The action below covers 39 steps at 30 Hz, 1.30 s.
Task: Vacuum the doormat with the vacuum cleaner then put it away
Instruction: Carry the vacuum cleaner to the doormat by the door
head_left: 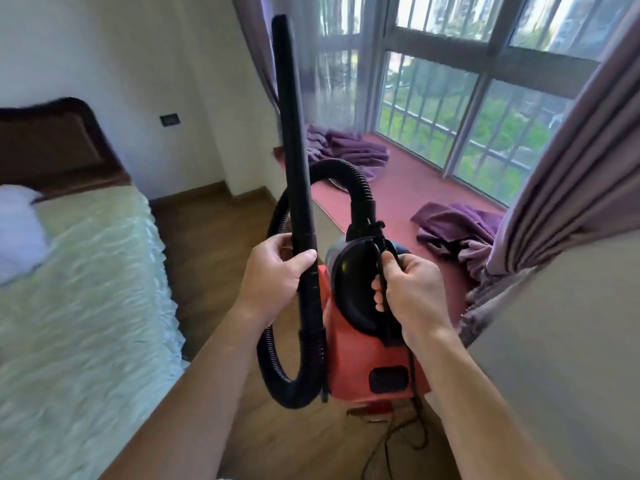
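A red canister vacuum cleaner [367, 358] with a black handle hangs in the air in front of me, above the wooden floor. My right hand [412, 292] grips its black handle together with a strand of the black power cord. My left hand [273, 275] grips the black wand [292, 133], which points straight up. The ribbed black hose [277, 372] loops from the wand's lower end down and round, then arches over to the canister's top. The power cord [405, 441] trails down onto the floor. No doormat is in view.
A bed [76, 306] with a pale textured cover and dark wooden headboard fills the left. A red window ledge [408, 181] with crumpled purple cloths [457, 230] lies ahead under a barred window. Mauve curtains [568, 188] hang on the right beside a grey wall.
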{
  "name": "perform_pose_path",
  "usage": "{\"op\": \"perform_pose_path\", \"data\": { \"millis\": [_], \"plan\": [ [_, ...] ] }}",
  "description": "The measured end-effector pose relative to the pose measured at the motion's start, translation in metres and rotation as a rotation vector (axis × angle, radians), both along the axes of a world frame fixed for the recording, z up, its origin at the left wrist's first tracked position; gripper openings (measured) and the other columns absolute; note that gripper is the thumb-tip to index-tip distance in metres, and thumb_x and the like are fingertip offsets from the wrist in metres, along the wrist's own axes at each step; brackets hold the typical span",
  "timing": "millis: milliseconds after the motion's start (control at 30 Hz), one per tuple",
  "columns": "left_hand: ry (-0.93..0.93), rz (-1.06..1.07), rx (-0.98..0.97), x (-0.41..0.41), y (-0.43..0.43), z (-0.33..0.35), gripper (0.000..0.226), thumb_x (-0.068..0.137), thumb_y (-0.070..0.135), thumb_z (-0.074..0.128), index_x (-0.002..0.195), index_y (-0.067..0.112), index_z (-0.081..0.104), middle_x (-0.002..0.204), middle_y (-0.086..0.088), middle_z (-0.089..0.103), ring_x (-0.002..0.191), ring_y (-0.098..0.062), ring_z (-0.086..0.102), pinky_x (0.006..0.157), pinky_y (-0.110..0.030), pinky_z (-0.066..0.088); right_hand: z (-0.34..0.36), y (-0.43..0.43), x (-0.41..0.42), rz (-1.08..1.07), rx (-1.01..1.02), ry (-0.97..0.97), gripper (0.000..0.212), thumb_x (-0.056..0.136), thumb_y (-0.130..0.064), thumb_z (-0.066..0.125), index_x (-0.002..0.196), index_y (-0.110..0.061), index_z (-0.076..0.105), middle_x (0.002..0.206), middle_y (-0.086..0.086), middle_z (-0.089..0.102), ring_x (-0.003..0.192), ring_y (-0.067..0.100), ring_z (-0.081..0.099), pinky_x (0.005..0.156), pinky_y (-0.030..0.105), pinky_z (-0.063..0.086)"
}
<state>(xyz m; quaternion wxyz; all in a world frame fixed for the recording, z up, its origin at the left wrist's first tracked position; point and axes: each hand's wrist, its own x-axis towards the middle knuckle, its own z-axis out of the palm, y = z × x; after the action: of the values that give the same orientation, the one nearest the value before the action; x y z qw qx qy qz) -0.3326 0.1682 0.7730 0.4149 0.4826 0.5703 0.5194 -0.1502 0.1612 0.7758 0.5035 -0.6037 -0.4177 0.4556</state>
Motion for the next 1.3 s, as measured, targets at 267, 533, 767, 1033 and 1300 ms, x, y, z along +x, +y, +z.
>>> {"op": "perform_pose_path", "data": {
  "millis": [267, 533, 767, 1033, 1300],
  "plan": [
    [-0.008, 0.309, -0.022, -0.036, -0.049, 0.003, 0.007, 0.085, 0.019, 0.072, 0.091, 0.017, 0.074, 0.081, 0.001, 0.075, 0.080, -0.023, 0.073, 0.084, -0.052, 0.060, 0.002, 0.012, -0.046, 0.309, -0.010, -0.017, 0.035, 0.104, -0.021, 0.054, 0.073, -0.007, 0.062, 0.057, 0.004, 0.059, 0.042, 0.016, 0.050, 0.043, 0.029, 0.044],
    [-0.043, 0.576, -0.069, -0.098, -0.126, 0.001, 0.019, 0.076, 0.028, 0.070, 0.091, 0.018, 0.075, 0.082, -0.005, 0.075, 0.081, -0.028, 0.073, 0.082, -0.060, 0.059, -0.003, -0.022, -0.128, 0.562, -0.012, -0.052, 0.032, 0.104, -0.021, 0.053, 0.084, -0.002, 0.069, 0.054, -0.001, 0.058, 0.042, 0.015, 0.051, 0.044, 0.028, 0.045],
    [-0.066, 0.767, -0.077, -0.168, -0.210, 0.001, 0.008, 0.089, 0.013, 0.069, 0.095, 0.016, 0.073, 0.073, 0.000, 0.072, 0.070, -0.019, 0.071, 0.078, -0.056, 0.061, -0.001, -0.083, -0.216, 0.736, -0.026, -0.079, 0.033, 0.104, -0.021, 0.053, 0.088, 0.003, 0.068, 0.056, 0.001, 0.059, 0.043, 0.013, 0.051, 0.044, 0.029, 0.047],
    [-0.083, 0.957, -0.096, -0.244, -0.317, -0.005, 0.009, 0.089, 0.015, 0.069, 0.098, 0.014, 0.073, 0.072, 0.001, 0.070, 0.067, -0.017, 0.069, 0.076, -0.055, 0.059, -0.005, -0.168, -0.318, 0.927, -0.027, -0.084, 0.033, 0.103, -0.022, 0.054, 0.080, -0.002, 0.065, 0.052, -0.001, 0.060, 0.040, 0.013, 0.051, 0.044, 0.029, 0.047],
    [-0.067, 1.220, -0.097, -0.296, -0.420, -0.001, 0.007, 0.090, 0.014, 0.068, 0.095, 0.015, 0.073, 0.073, -0.003, 0.071, 0.073, -0.023, 0.069, 0.077, -0.053, 0.059, -0.005, -0.250, -0.402, 1.171, -0.016, -0.075, 0.036, 0.104, -0.024, 0.051, 0.075, -0.006, 0.060, 0.056, 0.003, 0.061, 0.042, 0.015, 0.052, 0.044, 0.028, 0.046]
  ]
}}
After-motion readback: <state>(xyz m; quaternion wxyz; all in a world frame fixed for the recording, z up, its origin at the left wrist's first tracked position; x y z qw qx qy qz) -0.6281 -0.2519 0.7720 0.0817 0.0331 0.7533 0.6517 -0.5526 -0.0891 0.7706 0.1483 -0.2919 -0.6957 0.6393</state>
